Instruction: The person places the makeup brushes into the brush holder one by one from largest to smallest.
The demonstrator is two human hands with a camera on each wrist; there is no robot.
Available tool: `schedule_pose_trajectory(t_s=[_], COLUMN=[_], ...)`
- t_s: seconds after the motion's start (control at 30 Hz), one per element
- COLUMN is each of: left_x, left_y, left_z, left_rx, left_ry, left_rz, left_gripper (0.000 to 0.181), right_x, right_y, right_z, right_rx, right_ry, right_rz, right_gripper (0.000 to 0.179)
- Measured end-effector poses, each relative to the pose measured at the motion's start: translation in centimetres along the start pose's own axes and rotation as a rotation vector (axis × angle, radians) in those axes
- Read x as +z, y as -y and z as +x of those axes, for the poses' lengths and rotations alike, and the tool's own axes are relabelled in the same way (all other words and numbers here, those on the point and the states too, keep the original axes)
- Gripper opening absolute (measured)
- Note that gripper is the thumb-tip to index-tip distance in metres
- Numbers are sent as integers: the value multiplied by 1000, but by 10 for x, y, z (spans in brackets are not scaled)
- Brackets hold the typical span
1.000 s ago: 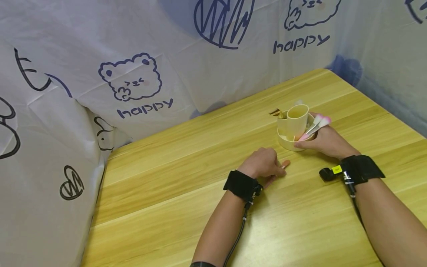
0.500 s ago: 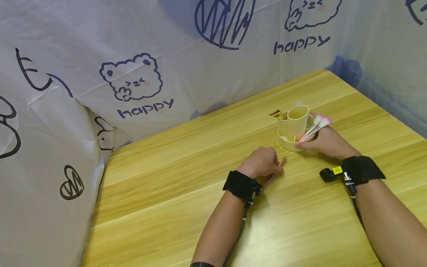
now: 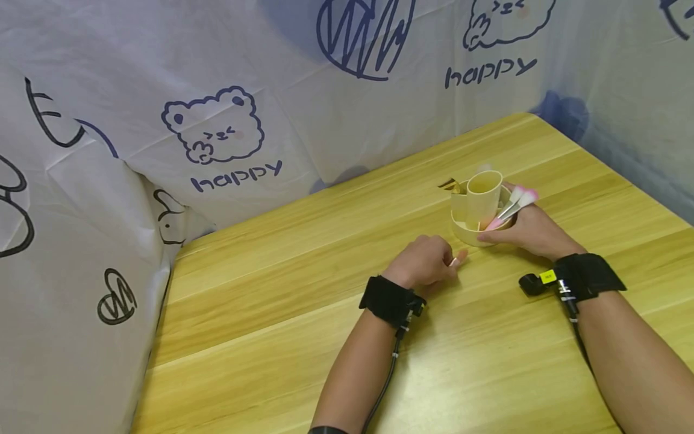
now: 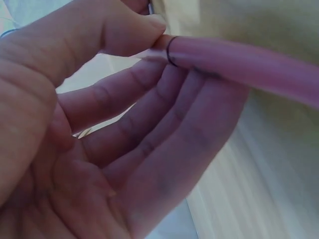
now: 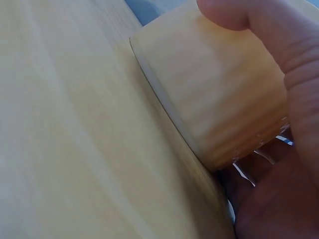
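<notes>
A cream round desk organizer (image 3: 459, 231) with a tall cup in its middle stands on the table at the right in the head view. My right hand (image 3: 537, 232) grips its side; in the right wrist view the thumb lies on the organizer's curved wall (image 5: 214, 84) and the fingers go behind it. Two makeup brushes (image 3: 511, 206) with pink and white bristles lean out of its right side. Left of the organizer, my left hand (image 3: 423, 262) pinches a slim pink stick (image 4: 239, 62) with a black ring near the thumb. Its orange-brown end (image 3: 462, 255) pokes past the fingers.
Gold-coloured brushes (image 3: 456, 186) with dark tips stick out of the organizer's left side. The wood-grain table (image 3: 282, 289) meets a white cloth backdrop (image 3: 303, 132) with drawings along its back and left edges. Black camera cables run down both forearms.
My left hand has shifted slightly left and back, and less of the pink stick shows below it. The right hand stays on the organizer, almost unmoved.
</notes>
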State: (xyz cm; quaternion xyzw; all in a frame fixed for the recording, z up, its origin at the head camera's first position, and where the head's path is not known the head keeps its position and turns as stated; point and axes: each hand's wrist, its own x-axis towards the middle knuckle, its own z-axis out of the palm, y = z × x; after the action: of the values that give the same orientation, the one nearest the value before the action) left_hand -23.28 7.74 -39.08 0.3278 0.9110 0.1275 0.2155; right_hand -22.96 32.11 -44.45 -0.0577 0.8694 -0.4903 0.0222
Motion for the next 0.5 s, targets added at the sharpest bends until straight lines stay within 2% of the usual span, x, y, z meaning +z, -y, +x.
schedule_pose_trajectory(t_s=[0.3,0.5], left_x=[-4,-8], left_y=[4,8], left_z=[-3,-6], left_rx=[-42,-62], left_ry=[-33,-113], left_rz=[-24,-49], left_gripper=[34,22], right_x=[0,0], right_y=[-3,-4], right_z=[0,1], right_rx=[-1,-2], right_ry=[-1,-2], right_rz=[-27,-22], right_gripper=[101,96])
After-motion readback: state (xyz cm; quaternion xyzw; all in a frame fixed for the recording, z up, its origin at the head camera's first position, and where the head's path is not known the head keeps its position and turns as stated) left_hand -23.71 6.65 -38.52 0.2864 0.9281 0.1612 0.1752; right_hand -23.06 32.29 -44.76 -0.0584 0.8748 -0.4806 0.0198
